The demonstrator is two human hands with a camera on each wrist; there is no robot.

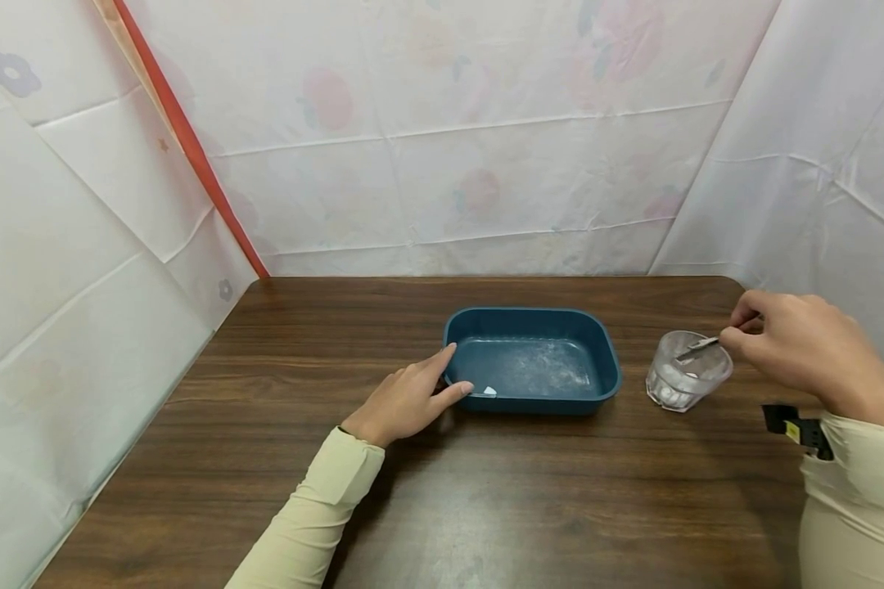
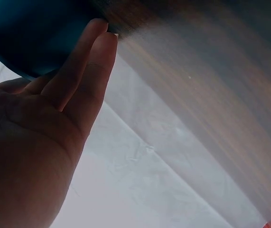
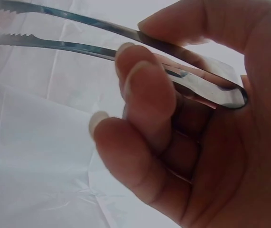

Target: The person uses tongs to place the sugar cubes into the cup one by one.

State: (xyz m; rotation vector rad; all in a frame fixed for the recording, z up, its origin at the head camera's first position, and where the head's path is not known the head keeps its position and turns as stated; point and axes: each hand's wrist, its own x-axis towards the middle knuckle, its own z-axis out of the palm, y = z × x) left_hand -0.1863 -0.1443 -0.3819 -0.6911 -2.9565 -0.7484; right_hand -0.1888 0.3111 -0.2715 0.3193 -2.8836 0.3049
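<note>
My left hand (image 1: 407, 399) rests at the near left corner of a dark blue rectangular tray (image 1: 530, 404), thumb over the rim. In the left wrist view its fingers (image 2: 90, 78) lie fairly straight along the tray's outside (image 2: 35, 38); the thumb is hidden there. A small white piece (image 1: 489, 391) shows at the tray's near left rim. Over at the right, my right hand (image 1: 803, 343) grips small metal tongs (image 1: 700, 348), tips down inside a clear glass (image 1: 666, 384). Whitish matter lies in the glass. The right wrist view shows the tongs' (image 3: 78, 47) serrated arms standing apart.
Everything stands on a dark brown wooden table (image 1: 560, 507). White patterned sheets (image 1: 442, 131) hang behind it and at both sides, with a red strip (image 1: 191, 147) at the back left. A black device (image 1: 799, 429) sits at the right cuff.
</note>
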